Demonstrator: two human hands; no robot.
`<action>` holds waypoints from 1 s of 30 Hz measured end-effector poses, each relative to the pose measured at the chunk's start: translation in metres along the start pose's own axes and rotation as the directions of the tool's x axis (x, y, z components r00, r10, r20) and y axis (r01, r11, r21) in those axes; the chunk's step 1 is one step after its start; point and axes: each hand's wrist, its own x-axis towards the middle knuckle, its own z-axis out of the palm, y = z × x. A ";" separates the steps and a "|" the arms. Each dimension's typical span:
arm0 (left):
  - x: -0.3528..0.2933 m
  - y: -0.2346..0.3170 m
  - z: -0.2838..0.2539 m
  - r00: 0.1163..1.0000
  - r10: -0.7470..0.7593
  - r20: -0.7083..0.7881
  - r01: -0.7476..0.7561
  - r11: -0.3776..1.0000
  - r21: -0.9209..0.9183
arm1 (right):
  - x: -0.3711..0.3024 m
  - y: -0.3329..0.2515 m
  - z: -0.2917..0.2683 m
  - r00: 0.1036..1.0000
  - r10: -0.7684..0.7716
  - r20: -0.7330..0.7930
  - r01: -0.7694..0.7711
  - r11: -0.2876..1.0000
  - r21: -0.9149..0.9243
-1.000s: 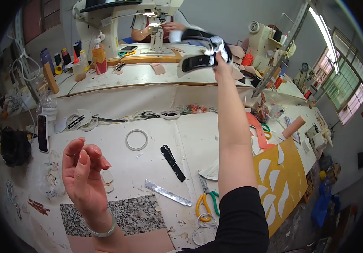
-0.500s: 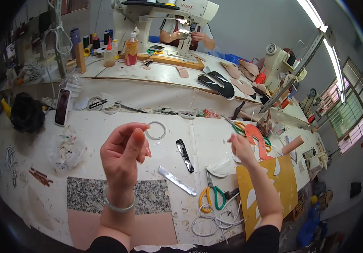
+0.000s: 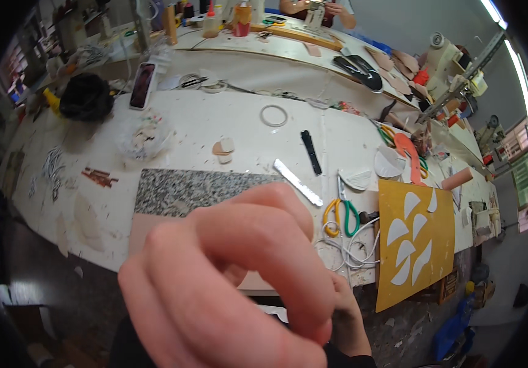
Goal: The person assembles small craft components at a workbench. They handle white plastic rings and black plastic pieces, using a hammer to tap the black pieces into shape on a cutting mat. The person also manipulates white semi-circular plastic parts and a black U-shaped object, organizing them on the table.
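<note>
My left hand is very near the camera and fills the lower middle. Its fingers are curled inward, and their tips are turned out of sight, so anything pinched in them cannot be made out. Partly behind it, at lower right, my right hand is low by my body with its fingers mostly hidden. Beyond the left hand lies a speckled grey slab, with a pink sheet along its near side. Small beige and white pieces rest just past the slab. A silvery strip lies to their right.
Scissors with yellow and green handles lie beside a white cord. A yellow board at right bears several white cut pieces. Farther back are a black knife-like tool, a pale ring and a phone.
My left hand has come up close to the camera. The right hand has drawn back from above the yellow board toward my body. The view has tilted downward.
</note>
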 end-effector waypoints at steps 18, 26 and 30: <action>-0.024 0.059 -0.036 0.943 -0.332 -0.019 0.310 0.857 0.412 | 0.223 -0.010 -0.063 0.901 -0.314 -0.301 -0.135 0.456 -0.880; -0.136 -0.006 -0.107 0.379 -0.847 -0.372 0.922 0.380 0.076 | 0.135 -0.042 0.027 0.986 -0.167 0.031 0.169 0.974 -0.152; -0.143 0.001 -0.107 0.260 -0.895 -0.363 0.963 0.267 0.031 | 0.114 -0.032 0.053 0.933 -0.336 0.128 0.359 0.852 -0.380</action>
